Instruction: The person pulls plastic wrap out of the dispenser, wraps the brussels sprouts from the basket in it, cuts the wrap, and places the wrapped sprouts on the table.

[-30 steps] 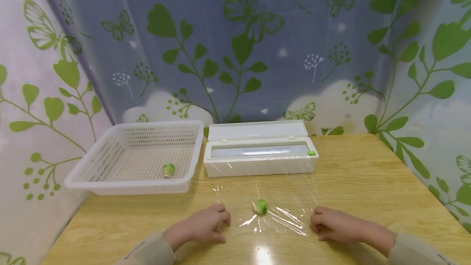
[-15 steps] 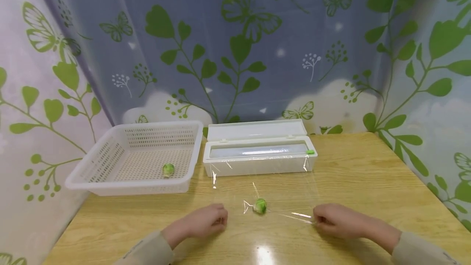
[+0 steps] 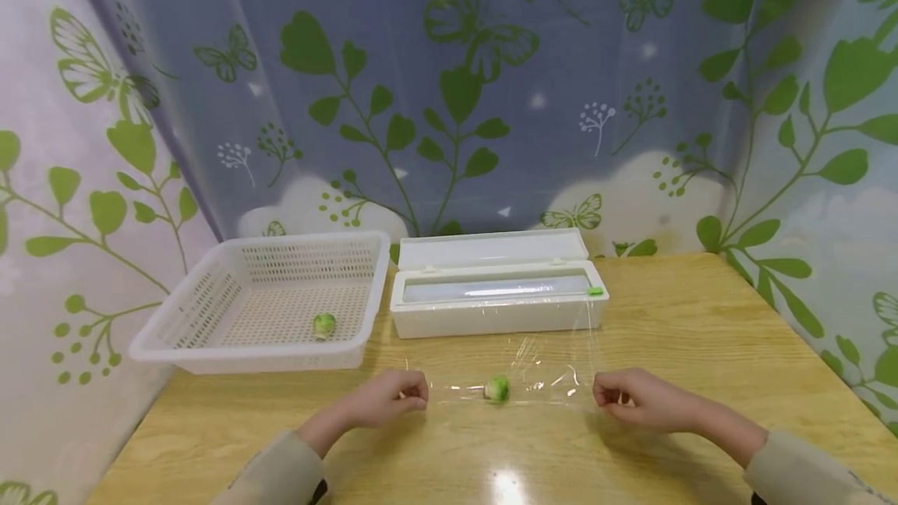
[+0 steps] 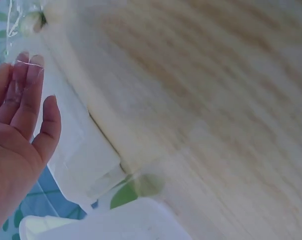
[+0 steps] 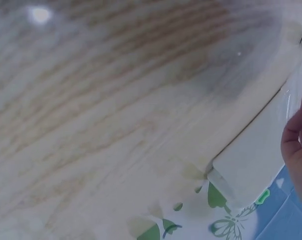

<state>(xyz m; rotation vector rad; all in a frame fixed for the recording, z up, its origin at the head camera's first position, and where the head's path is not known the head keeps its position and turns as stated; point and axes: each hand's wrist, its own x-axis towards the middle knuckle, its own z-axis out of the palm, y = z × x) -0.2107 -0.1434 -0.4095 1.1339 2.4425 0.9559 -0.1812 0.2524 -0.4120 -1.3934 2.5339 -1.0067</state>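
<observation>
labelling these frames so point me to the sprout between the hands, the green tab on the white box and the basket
Sprout [image 3: 499, 389]: head view, on the middle of its green leaves.
Green tab [image 3: 595, 291]: head view, on its upper face.
Basket [image 3: 245, 354]: head view, on its near rim.

The person's left hand [image 3: 384, 398] and right hand [image 3: 648, 400] were bare below long beige sleeves [image 3: 800, 467], marked with small dark lettering [image 3: 254, 474], illegible; something black [image 3: 319, 492] showed beneath the left.

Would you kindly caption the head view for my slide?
Left hand and right hand hold clear film, a Brussels sprout between them.
</observation>
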